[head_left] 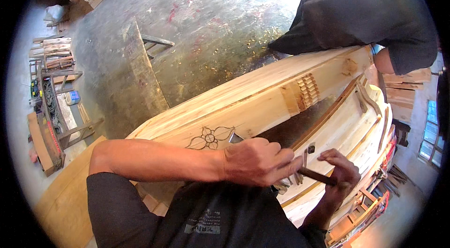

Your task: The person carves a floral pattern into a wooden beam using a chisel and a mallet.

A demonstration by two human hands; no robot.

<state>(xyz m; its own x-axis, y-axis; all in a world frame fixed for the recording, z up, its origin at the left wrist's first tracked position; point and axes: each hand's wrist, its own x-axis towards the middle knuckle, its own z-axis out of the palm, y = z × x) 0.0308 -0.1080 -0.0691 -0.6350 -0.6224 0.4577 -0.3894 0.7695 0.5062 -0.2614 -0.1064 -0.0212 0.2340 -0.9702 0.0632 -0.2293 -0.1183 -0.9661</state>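
Observation:
A long chisel [317,176] with a dark handle slants across in front of me, in line with a bright flat metal tip [236,138]. My left hand [258,161] is closed round its middle, which hides where handle and metal meet. At the handle's near right end, my right hand [341,173] is wrapped on it with the forefinger raised. The tip lies over a pale wooden beam [262,119], beside a flower pattern [209,137] drawn in dark lines. Whether the tip touches the wood I cannot tell.
Another person [361,13] in dark clothes leans at the beam's far right end. Ridged carving [308,91] marks the beam there. Pale curved boards [337,140] lie to the right. A trestle and planks [58,55] stand far left; wood shavings [255,44] litter the floor.

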